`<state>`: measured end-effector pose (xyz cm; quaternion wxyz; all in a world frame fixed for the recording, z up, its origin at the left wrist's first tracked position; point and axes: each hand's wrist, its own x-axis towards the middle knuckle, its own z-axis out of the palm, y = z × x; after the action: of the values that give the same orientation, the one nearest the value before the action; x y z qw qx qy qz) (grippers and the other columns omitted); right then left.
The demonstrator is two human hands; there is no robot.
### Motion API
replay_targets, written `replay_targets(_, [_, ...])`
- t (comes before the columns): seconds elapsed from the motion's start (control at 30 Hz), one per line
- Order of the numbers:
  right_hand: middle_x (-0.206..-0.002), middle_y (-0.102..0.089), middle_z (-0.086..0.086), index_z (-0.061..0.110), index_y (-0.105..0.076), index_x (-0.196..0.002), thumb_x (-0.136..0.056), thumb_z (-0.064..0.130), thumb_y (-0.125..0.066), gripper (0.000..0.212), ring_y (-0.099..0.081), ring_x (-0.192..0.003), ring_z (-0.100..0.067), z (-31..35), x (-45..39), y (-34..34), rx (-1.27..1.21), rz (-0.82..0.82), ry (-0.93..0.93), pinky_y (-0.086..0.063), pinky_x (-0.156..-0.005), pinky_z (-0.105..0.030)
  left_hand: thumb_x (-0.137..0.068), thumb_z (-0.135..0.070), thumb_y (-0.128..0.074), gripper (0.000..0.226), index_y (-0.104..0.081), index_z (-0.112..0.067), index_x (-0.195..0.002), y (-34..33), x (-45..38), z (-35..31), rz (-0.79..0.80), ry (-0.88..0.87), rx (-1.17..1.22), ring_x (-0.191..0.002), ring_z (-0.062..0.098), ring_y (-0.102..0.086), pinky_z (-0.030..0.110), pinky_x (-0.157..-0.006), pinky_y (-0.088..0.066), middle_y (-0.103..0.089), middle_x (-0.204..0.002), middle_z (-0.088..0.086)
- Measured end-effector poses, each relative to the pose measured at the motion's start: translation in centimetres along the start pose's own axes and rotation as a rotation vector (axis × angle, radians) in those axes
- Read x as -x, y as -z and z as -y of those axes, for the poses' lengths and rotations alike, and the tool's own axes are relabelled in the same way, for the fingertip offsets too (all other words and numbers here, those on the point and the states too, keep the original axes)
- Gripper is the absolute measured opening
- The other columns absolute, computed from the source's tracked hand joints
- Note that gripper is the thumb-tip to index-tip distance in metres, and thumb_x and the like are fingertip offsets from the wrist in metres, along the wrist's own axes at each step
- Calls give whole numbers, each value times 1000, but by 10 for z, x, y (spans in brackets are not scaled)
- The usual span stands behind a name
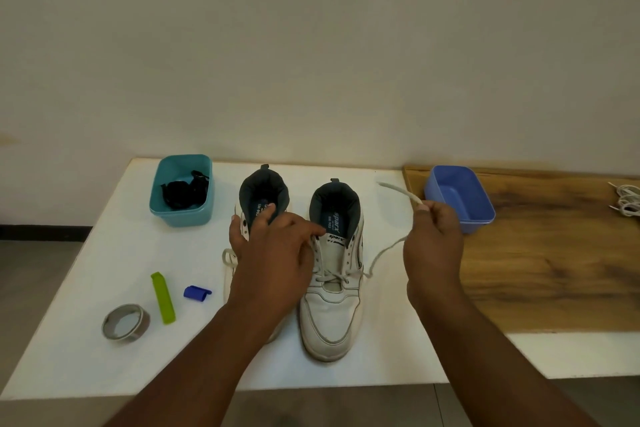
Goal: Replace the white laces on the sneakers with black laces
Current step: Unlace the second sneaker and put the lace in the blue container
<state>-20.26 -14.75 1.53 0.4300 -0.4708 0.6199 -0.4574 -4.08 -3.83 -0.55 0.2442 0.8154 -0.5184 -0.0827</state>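
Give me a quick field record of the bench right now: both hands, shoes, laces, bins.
right hand: pinches white lace, pulled out sideways from right sneaker
left hand: rests on left sneaker, forefinger at right sneaker's eyelets
white lace: lower rows threaded
black laces: in teal bin
blue bin: holds nothing visible
table: tape roll, green clip, blue clip

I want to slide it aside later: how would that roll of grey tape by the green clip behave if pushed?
The grey tape roll lies flat on the white table, so a push would probably slide it, not roll it. It is a hollow ring, so likely light. Tipped onto its edge, it might roll away.
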Motion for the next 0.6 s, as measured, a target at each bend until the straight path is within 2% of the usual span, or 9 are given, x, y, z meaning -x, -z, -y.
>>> replay_targets(0.1, [-86, -56, 3, 19, -59, -104, -107, 23, -49, 11, -50, -77, -12, 1, -3, -1, -49, -52, -55, -45, -66, -26, -91, -54, -44, 31, -68, -49, -111, -3, 1, 0, 16, -58, 16, -149, 20, -27, 60, -119, -2, -55, -135, -19])
replay_targets(0.17, [-101, -61, -1, 23, -58, -110, -104, 21, -53, 8, -57, -85, -16, -3, -3, -2, 27, -33, -53, -52, -68, -31, -88, -62, -44, 34, -68, -49, -109, -4, 1, -1, 39, -89, -64, -151, 23, -20, 61, -119, 4, -50, -142, -16])
replay_targets(0.23, [-118, -57, -1, 32, -56, -112, -98, 22, -57, 17, -60, -98, -21, -8, -1, -3, 176, 22, 32, -57, -80, -42, -86, -67, -49, 35, -67, -49, -110, -4, 2, -2, 41, -91, -108, -152, 25, -18, 61, -118, 6, -50, -142, -14])
replay_targets(0.3, [-118, -49, 4, 36, -58, -113, -93, 23, -62, 24, -56, -104, -20, -8, 7, -2, 406, 69, 258, -52, -89, -45, -90, -58, -56, 26, -65, -50, -113, -2, 1, -3, 14, -56, -88, -151, 25, -23, 63, -118, 2, -54, -136, -14])
replay_targets(0.33, [-115, -48, 4, 35, -61, -114, -93, 22, -63, 25, -54, -104, -20, -7, 10, -1, 504, 75, 416, -50, -90, -43, -92, -49, -59, 23, -66, -50, -114, -2, 1, -3, 3, -31, -76, -150, 25, -25, 63, -118, 1, -56, -132, -14])
replay_targets(0.4, [-111, -51, 3, 35, -67, -116, -95, 15, -60, 30, -54, -101, -17, -3, 14, -1, 644, 181, 640, -49, -85, -32, -94, -28, -61, 34, -66, -52, -118, -2, -1, -4, 22, -5, -84, -150, 26, -26, 63, -118, 2, -58, -128, -15])
replay_targets(0.5, [-108, -52, 3, 37, -66, -130, -102, 16, -51, 38, -57, -94, -13, 0, 21, -4, 907, 581, 623, -41, -75, -16, -91, -17, -64, 49, -63, -55, -121, -2, -1, -3, 78, -39, -133, -150, 25, -24, 62, -118, 6, -56, -128, -16])
replay_targets(0.53, [-111, -55, 1, 37, -64, -133, -104, 20, -49, 37, -59, -97, -14, -2, 22, -4, 996, 639, 617, -42, -78, -18, -91, -18, -64, 46, -63, -55, -119, -2, -1, -2, 85, -48, -145, -150, 25, -24, 62, -118, 6, -56, -129, -16])
replay_targets(0.6, [-114, -60, 0, 36, -68, -128, -104, 23, -49, 33, -61, -100, -16, -4, 21, -3, 1019, 620, 623, -46, -84, -22, -94, -26, -61, 31, -64, -52, -110, 0, -1, 2, 80, -41, -162, -151, 24, -24, 63, -118, 6, -57, -128, -17])
